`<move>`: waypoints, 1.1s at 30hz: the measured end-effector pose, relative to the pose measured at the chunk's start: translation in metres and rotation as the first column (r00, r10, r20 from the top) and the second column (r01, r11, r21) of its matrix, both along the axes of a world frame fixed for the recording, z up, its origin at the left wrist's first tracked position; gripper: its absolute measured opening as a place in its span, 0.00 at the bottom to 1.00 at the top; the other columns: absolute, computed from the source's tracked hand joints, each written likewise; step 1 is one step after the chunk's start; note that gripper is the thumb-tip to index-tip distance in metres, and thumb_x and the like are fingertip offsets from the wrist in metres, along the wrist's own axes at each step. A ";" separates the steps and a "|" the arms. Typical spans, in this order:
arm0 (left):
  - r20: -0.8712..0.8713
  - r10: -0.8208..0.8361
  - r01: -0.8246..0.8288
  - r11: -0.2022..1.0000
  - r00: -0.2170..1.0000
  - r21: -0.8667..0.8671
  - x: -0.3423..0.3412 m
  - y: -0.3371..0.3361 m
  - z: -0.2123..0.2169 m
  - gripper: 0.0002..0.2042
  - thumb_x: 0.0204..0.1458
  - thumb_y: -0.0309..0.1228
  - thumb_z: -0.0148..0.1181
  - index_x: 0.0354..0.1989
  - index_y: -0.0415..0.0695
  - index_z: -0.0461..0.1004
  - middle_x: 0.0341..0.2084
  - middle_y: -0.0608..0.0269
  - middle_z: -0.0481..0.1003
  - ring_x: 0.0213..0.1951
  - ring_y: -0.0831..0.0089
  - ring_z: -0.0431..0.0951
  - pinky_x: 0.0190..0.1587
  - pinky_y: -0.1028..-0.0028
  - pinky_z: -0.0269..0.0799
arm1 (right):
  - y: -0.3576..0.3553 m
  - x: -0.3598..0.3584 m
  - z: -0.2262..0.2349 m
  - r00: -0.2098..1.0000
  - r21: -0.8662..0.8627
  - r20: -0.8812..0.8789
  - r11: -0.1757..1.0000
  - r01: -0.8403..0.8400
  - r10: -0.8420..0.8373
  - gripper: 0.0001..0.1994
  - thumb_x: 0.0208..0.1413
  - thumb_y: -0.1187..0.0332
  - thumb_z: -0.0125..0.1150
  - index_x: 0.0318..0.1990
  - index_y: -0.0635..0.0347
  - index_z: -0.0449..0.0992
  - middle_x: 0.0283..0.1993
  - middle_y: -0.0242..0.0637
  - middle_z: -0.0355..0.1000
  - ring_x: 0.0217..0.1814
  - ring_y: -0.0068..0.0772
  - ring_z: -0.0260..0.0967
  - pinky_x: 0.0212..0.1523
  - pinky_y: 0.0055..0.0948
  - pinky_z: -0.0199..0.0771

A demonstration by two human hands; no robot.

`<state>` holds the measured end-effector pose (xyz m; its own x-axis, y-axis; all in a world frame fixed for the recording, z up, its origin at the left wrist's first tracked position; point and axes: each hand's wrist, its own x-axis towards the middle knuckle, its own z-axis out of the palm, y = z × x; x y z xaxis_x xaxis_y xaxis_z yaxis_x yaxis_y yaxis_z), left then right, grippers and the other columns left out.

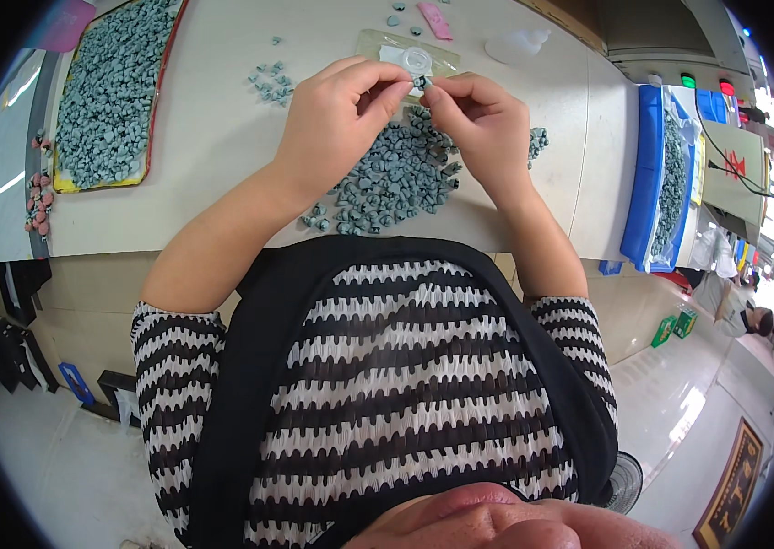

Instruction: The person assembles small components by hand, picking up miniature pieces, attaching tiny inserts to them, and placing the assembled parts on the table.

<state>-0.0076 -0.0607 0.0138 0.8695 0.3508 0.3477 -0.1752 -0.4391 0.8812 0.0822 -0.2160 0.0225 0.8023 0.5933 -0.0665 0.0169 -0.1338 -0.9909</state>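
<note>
Between the fingertips of both hands sits a small grey-green piece with dark markings [421, 82]. My left hand [336, 114] pinches it from the left, and my right hand [478, 123] from the right. Just below the hands, a loose heap of similar grey-green pieces [391, 178] covers the white table. Behind the fingers lies a shallow yellowish tray [370, 41] with a round clear dish [416, 60] on it. A smaller cluster of pieces [271, 84] is left of my left hand. More pieces [538, 142] show beside my right wrist.
A tray full of grey-green pieces [117, 91] with a yellow and red rim is at the left. On the right stands a blue bin [646, 178] holding more. A pink packet [435, 21] and a translucent white object [517, 44] lie at the back. Another person [733, 306] is far right.
</note>
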 end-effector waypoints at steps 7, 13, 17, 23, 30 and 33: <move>0.241 -0.003 -0.078 0.941 0.971 0.328 0.001 -0.002 -0.006 0.05 0.49 0.21 0.63 0.35 0.38 0.78 0.30 0.58 0.78 0.30 0.66 0.77 0.33 0.72 0.73 | 0.006 -0.002 -0.007 0.671 0.028 0.741 1.000 0.013 -0.029 0.07 0.43 0.82 0.66 0.32 0.66 0.78 0.28 0.35 0.73 0.24 0.22 0.70 0.27 0.20 0.72; 0.286 -0.020 -0.075 0.945 0.958 0.317 0.001 -0.001 -0.005 0.07 0.47 0.20 0.64 0.35 0.39 0.78 0.30 0.57 0.78 0.30 0.63 0.77 0.32 0.70 0.74 | 0.007 0.000 -0.009 0.661 0.096 0.747 0.995 -0.009 -0.066 0.08 0.41 0.83 0.66 0.31 0.66 0.78 0.28 0.35 0.73 0.23 0.22 0.69 0.24 0.20 0.72; 0.343 -0.028 -0.127 0.897 0.939 0.423 0.001 -0.002 -0.004 0.07 0.46 0.19 0.65 0.35 0.38 0.78 0.30 0.57 0.77 0.30 0.62 0.77 0.33 0.70 0.74 | 0.008 -0.004 -0.011 0.574 0.106 0.813 0.994 0.014 -0.095 0.08 0.40 0.83 0.67 0.30 0.66 0.78 0.28 0.35 0.73 0.22 0.22 0.69 0.23 0.19 0.72; 0.349 -0.019 -0.142 0.892 0.937 0.429 -0.002 -0.006 -0.002 0.09 0.42 0.18 0.64 0.34 0.37 0.75 0.30 0.57 0.76 0.32 0.59 0.76 0.35 0.67 0.74 | 0.010 -0.008 -0.011 0.624 0.158 0.771 0.987 0.006 -0.127 0.07 0.41 0.83 0.66 0.29 0.66 0.77 0.27 0.35 0.73 0.22 0.21 0.69 0.23 0.19 0.72; 0.279 -0.035 -0.068 0.934 0.960 0.350 -0.002 -0.005 -0.002 0.07 0.45 0.19 0.64 0.34 0.37 0.76 0.30 0.56 0.76 0.32 0.59 0.76 0.35 0.67 0.74 | 0.005 -0.004 -0.005 0.627 0.094 0.776 0.996 -0.006 -0.069 0.07 0.41 0.83 0.67 0.30 0.66 0.77 0.26 0.34 0.72 0.22 0.21 0.69 0.24 0.20 0.71; 0.271 -0.045 -0.055 0.935 0.961 0.351 -0.002 -0.005 -0.002 0.07 0.45 0.19 0.64 0.34 0.37 0.76 0.30 0.57 0.76 0.32 0.59 0.77 0.35 0.67 0.74 | 0.003 -0.003 -0.004 0.637 0.075 0.768 0.997 0.003 -0.060 0.07 0.41 0.82 0.66 0.30 0.66 0.77 0.26 0.34 0.72 0.22 0.21 0.68 0.23 0.20 0.71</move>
<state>-0.0095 -0.0659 0.0114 0.7229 0.1663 0.6706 -0.3814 -0.7132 0.5881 0.0790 -0.2130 0.0188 0.5640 0.5467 0.6189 0.7740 -0.0887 -0.6270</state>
